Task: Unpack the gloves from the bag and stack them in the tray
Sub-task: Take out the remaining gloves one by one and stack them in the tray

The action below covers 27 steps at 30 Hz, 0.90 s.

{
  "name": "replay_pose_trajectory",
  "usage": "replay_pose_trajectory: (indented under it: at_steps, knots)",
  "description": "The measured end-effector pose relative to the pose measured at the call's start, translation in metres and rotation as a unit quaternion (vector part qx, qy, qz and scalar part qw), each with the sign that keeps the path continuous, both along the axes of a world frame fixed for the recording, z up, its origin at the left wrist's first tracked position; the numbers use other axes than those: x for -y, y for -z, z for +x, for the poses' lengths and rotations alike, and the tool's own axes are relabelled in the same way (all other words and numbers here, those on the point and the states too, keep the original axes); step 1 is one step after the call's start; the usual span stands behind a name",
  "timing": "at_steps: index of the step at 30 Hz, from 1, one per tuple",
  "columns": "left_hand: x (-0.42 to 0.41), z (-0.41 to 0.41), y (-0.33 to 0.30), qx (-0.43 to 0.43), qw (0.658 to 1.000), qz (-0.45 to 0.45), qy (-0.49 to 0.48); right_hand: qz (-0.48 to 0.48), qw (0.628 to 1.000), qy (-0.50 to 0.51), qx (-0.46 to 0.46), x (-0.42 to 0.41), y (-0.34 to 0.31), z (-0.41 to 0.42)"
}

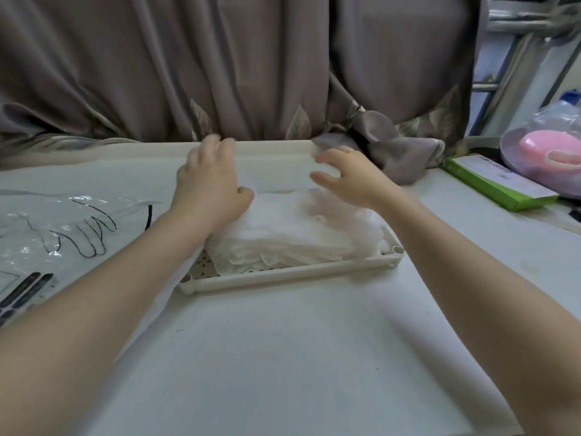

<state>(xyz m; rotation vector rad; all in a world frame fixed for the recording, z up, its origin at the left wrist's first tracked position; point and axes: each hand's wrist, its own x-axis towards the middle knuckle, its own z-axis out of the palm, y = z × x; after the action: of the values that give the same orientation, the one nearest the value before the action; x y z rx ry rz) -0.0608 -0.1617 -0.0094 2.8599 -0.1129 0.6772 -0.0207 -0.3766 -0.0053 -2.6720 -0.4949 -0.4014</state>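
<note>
A thick pile of thin, see-through white gloves [292,231] lies in a cream perforated tray [283,275] in the middle of the table. My left hand [210,187] lies flat on the left end of the pile, fingers stretched toward the tray's far rim. My right hand [349,180] hovers over the right end with fingers spread and loosely bent, holding nothing; motion blur hides whether it touches the gloves. The clear plastic bag [63,228], printed with black hand outlines, lies flat on the table at the left.
A brown curtain [235,73] hangs behind the table, with a bunch of it [396,149] resting on the tabletop by the tray's far right corner. At the right stand a green box [496,180] and a clear bag holding something pink [540,146]. Dark strips [22,294] lie at the left edge.
</note>
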Motion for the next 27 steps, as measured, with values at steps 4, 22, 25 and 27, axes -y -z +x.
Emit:
replay_pose_trajectory:
  at_steps: [4, 22, 25, 27]
  knots:
    - [0.019, 0.006, 0.002, -0.116, 0.963, 0.107, 0.219, -0.158, 0.981, -0.100, -0.049, -0.022, 0.016, -0.025]
    - [-0.096, -0.054, 0.009, -0.257, 0.960, -0.022, 0.111, 0.031, 0.994, -0.041, 0.095, -0.088, 0.014, -0.107]
    - [-0.100, -0.058, 0.017, -0.308, 0.940, -0.081, 0.126, 0.034, 0.993, -0.079, 0.080, -0.118, 0.020, -0.116]
    - [-0.098, -0.055, 0.020, -0.276, 0.951, -0.083, 0.112, 0.039, 0.993, -0.087, 0.073, -0.131, 0.023, -0.118]
